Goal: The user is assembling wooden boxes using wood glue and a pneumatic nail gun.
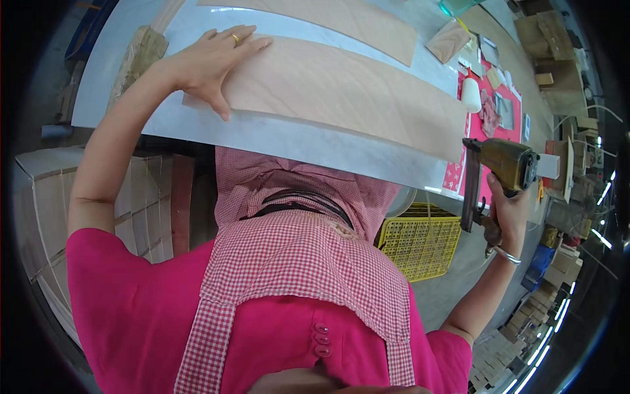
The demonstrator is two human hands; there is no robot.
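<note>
Head view, left fingers (251, 47) spread on wooden board (348, 92), right fingers (504, 205) wrapping nail gun (504, 161), pink patterned sheet (474, 125)

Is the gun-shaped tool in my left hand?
No, your right hand grips the tool; your left hand lies spread on a board.

A white table (308, 146) spreads across 12 o'clock, grey floor (453, 284) shows at 4 o'clock, and bright tube lights (601, 240) glow between 3 and 5 o'clock.
</note>
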